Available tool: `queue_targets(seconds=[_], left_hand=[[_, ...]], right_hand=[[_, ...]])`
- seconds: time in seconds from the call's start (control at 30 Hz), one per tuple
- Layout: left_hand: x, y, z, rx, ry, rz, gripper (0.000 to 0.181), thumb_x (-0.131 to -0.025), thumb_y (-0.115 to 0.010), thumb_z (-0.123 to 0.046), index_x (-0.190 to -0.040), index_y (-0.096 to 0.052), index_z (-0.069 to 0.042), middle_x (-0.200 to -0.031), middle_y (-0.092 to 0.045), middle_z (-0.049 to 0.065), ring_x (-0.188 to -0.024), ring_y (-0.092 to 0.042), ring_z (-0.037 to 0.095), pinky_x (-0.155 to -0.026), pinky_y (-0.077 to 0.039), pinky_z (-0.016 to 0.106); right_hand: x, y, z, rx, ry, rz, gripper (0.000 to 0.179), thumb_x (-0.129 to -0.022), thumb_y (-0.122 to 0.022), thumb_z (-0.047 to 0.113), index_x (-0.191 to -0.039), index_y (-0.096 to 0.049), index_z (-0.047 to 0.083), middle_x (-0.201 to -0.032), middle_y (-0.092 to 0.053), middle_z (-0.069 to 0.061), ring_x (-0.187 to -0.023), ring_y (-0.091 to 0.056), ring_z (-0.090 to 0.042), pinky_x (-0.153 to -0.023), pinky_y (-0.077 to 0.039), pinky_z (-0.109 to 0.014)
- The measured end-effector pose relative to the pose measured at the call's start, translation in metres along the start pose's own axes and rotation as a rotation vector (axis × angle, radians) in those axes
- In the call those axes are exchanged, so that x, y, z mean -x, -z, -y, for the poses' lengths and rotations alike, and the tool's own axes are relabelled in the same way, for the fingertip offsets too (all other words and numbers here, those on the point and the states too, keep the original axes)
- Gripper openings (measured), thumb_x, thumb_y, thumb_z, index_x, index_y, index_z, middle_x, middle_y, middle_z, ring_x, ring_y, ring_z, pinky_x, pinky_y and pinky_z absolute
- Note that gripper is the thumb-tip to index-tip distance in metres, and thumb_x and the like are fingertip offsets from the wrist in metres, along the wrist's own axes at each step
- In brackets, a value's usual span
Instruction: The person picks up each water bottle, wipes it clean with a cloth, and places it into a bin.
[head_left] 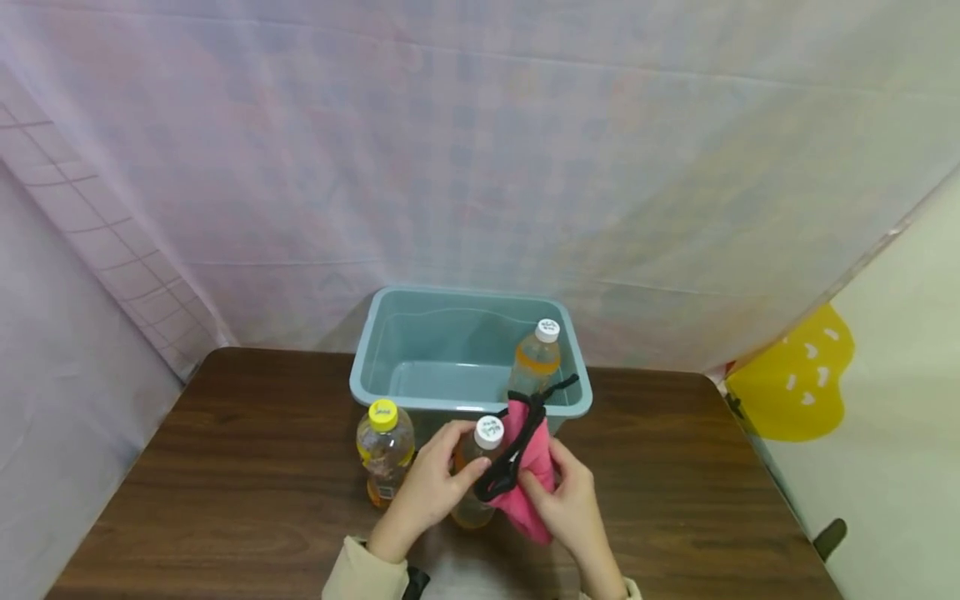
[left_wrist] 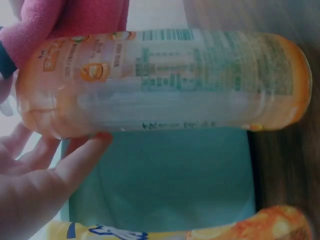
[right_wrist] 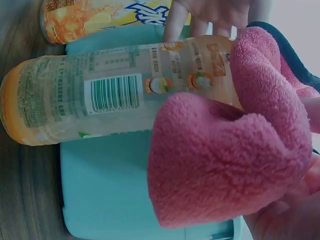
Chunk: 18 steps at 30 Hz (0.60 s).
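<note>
Upright on the table, a clear bottle with a white cap [head_left: 489, 432] and an orange-printed label [left_wrist: 165, 95] stands in front of the bin. My left hand [head_left: 441, 473] grips it round the upper part, thumb in front and fingers behind. Against the bottle's right side is a folded pink fleecy cloth [right_wrist: 215, 170] with black edging [head_left: 504, 479]. My right hand [head_left: 568, 498] pinches this cloth between thumb and fingers. Just left of my left hand stands a yellow-capped bottle [head_left: 385, 450], also seen along the edge of both wrist views.
A blue-green plastic bin [head_left: 362, 367] stands at the back of the brown wooden table [head_left: 247, 467]. Inside its right end is another white-capped bottle [head_left: 537, 357]. Pale patterned curtain [head_left: 480, 167] hangs right behind the bin, and a yellow decoration [head_left: 798, 383] is at the right.
</note>
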<state>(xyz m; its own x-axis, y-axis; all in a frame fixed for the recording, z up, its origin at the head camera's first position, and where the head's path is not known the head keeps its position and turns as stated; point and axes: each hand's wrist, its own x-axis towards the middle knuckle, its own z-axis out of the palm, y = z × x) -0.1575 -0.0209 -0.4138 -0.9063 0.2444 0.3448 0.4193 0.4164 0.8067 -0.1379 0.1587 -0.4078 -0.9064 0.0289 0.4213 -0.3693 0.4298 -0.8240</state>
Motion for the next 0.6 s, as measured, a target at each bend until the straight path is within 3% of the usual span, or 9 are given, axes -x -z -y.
queue_targets(seconds=[0.23,0.37,0.6], left_hand=[[0.000,-0.005,-0.001,-0.021,-0.034,-0.021,0.037,-0.087,-0.060,-0.026,-0.115,-0.051,-0.004,-0.109,-0.055,0.009,-0.102,-0.054,0.022,-0.086,-0.044,0.041],[0.001,-0.008,0.000,-0.013,-0.058,-0.056,0.035,-0.086,-0.061,-0.023,-0.114,-0.051,-0.004,-0.106,-0.055,0.009,-0.100,-0.054,0.021,-0.085,-0.044,0.040],[0.001,-0.009,0.001,0.005,-0.049,-0.038,0.035,-0.088,-0.059,-0.024,-0.114,-0.049,-0.003,-0.108,-0.053,0.010,-0.104,-0.052,0.023,-0.088,-0.042,0.043]], right_hand=[[0.000,-0.002,-0.003,0.024,-0.082,0.058,0.035,-0.067,-0.069,-0.008,-0.099,-0.063,0.004,-0.073,-0.064,-0.005,-0.062,-0.055,-0.005,-0.054,-0.047,-0.024],[0.005,-0.004,-0.007,0.028,-0.124,0.070,0.035,-0.066,-0.067,-0.011,-0.099,-0.063,0.001,-0.073,-0.063,-0.007,-0.061,-0.054,-0.004,-0.054,-0.047,-0.024],[0.017,-0.016,-0.028,0.069,-0.081,0.070,0.031,-0.061,-0.065,-0.011,-0.091,-0.063,-0.003,-0.069,-0.062,-0.005,-0.060,-0.050,-0.002,-0.053,-0.044,-0.023]])
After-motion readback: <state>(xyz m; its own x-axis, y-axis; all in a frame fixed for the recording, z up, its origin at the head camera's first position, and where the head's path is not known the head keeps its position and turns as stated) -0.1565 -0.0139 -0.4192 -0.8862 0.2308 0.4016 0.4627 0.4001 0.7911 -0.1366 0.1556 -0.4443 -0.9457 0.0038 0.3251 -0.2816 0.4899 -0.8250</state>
